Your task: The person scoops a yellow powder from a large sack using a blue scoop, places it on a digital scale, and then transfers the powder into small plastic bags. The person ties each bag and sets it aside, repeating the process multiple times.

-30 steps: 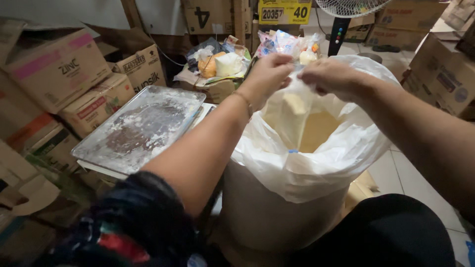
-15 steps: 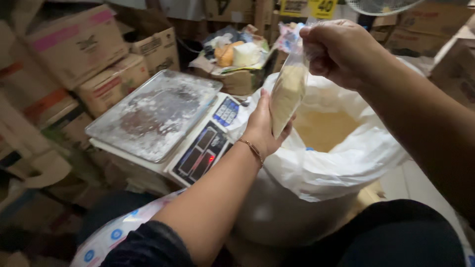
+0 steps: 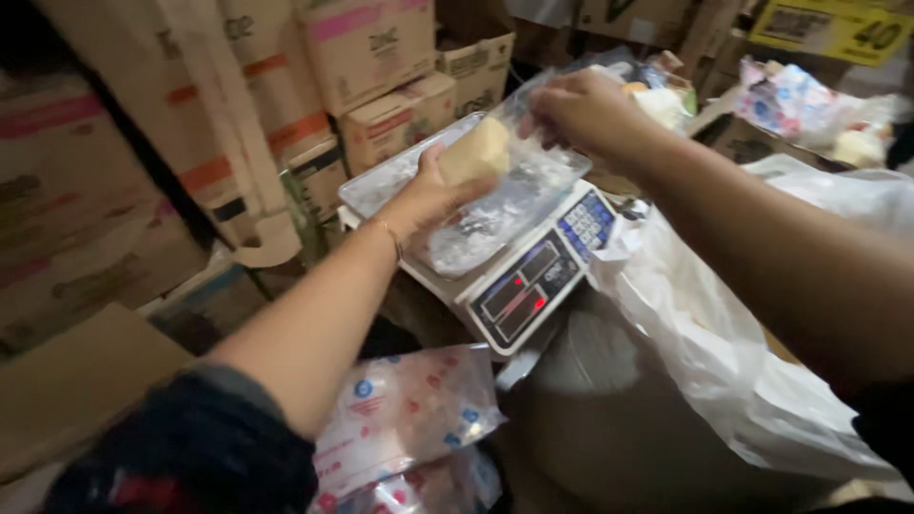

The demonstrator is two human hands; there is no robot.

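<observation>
Left hand [image 3: 428,195] cups the bottom of a small clear bag of pale yellow powder [image 3: 479,150] from below, fingers curled around it, gold bracelet [image 3: 389,238] on the wrist. Right hand [image 3: 583,109] pinches the bag's top edge, fingers closed on the plastic. The bag is held between both hands, just above the metal pan of a digital scale [image 3: 514,276]; whether its bottom touches the pan cannot be told. The scale pan [image 3: 400,176] lies under and beyond the left hand, dusted with white residue. The scale's display and keypad face the person, just below the right hand, with small red lights showing. Under the right forearm sits a large sack lined with a white plastic liner [image 3: 705,324], its rim folded outward. Below the left forearm lie printed white packets [image 3: 409,409] with blue and red marks. Left of the left hand stand stacked cardboard boxes [image 3: 371,48], some with pink or orange stripes. Beyond the right hand sits a heap of small filled bags [image 3: 809,105] and a yellow sign [image 3: 838,29] at the top edge. Left sleeve is dark with red pattern [image 3: 190,447].
</observation>
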